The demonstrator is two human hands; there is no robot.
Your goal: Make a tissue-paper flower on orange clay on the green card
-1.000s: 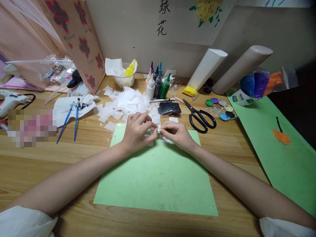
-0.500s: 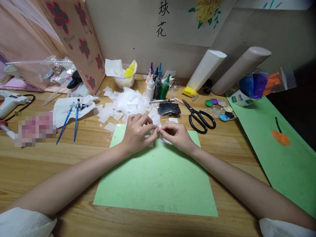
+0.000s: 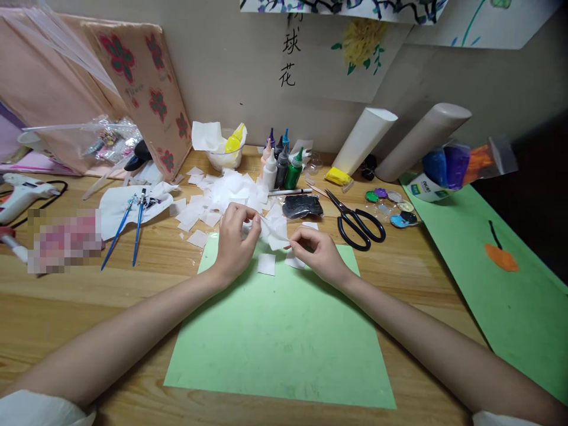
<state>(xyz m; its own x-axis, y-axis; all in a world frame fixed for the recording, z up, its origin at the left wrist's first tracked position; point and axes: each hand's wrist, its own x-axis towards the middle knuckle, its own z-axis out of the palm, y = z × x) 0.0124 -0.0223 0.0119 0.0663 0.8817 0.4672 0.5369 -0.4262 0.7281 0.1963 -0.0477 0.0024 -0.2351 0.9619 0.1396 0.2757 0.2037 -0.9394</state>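
My left hand and my right hand are over the far edge of a light green paper sheet. Both pinch a white tissue square stretched between them, one hand at each end. A loose white square lies on the green sheet just below it. A heap of white tissue squares sits right behind my hands.
Black scissors lie right of my hands. Paint bottles, a black lump, two rolled tubes and paint pots stand at the back. Two blue brushes and a glue gun lie left. Another green sheet is on the right.
My hands have drawn apart, opening out the tissue piece that they held bunched between them. A white square now shows on the green sheet. The camera has tilted slightly upward.
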